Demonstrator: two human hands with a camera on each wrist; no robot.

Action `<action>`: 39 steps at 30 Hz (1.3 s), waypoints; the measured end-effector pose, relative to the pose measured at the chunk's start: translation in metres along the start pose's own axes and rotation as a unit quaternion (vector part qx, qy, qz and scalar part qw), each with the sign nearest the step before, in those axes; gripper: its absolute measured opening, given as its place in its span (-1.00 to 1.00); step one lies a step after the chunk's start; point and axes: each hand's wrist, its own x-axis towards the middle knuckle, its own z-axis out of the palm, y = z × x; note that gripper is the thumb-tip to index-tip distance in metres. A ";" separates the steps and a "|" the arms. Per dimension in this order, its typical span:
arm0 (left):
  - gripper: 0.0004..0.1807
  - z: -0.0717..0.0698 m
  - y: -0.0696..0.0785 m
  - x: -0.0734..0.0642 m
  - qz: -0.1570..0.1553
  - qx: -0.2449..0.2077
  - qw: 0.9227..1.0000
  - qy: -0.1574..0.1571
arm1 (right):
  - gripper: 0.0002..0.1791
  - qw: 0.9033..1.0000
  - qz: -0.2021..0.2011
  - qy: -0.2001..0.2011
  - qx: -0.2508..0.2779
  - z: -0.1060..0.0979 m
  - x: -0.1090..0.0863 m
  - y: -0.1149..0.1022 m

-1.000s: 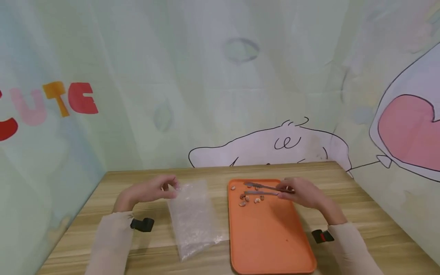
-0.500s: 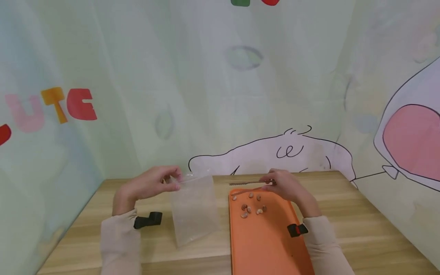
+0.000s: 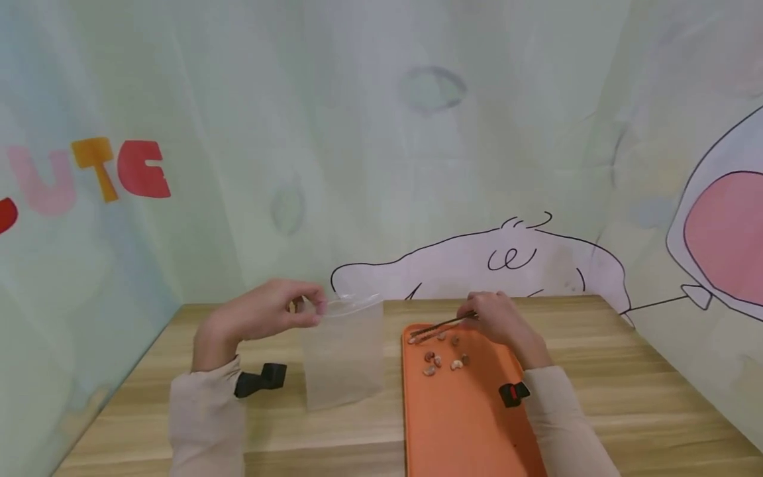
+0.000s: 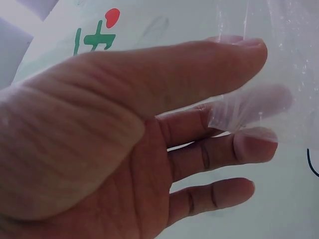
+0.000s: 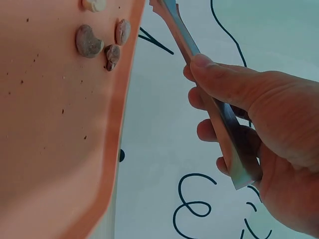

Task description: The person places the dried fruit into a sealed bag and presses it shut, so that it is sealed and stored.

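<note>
My left hand (image 3: 268, 315) pinches a clear plastic bag (image 3: 346, 361) near its top left corner; the bag hangs upright over the table with its mouth upward. In the left wrist view, its film (image 4: 249, 107) lies over the fingertips. In my right hand (image 3: 495, 318) are metal tongs (image 5: 227, 132), gripped along the arms between thumb and fingers. Their tips point down at the far left corner of the orange tray (image 3: 459, 424), right at a small nut (image 3: 412, 340). Several brown, curved nuts that look like cashews (image 5: 88, 42) lie in the tray's far part.
Dark crumbs (image 5: 63, 111) are scattered on the tray. Both stand on a wood-grain table (image 3: 334, 444), whose far edge meets a printed cloth backdrop (image 3: 286, 132). Each wrist wears a small black camera (image 3: 272, 376).
The left hand has raised the bag from lying on the table to hanging upright. The right hand has moved left, and the tongs' arms have drawn closer together with tips at the corner nut.
</note>
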 end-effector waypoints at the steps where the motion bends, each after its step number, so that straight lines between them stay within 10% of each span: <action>1: -0.95 -0.001 0.002 0.000 -0.002 -0.001 1.000 -0.002 | -0.89 1.000 0.000 -0.002 -0.006 -0.001 0.001 -0.001; 24: -0.99 -0.001 0.002 -0.003 0.001 -0.020 1.000 -0.015 | -0.90 0.998 -0.004 0.060 0.019 -0.016 0.003 -0.003; 32: -0.97 0.001 0.011 0.000 0.028 -0.030 0.999 -0.008 | -0.90 0.964 -0.065 0.219 0.137 -0.060 -0.006 -0.025; 39: -0.97 0.002 0.013 0.003 0.047 -0.023 0.999 -0.013 | -0.89 0.953 -0.131 0.213 0.169 -0.073 -0.007 -0.056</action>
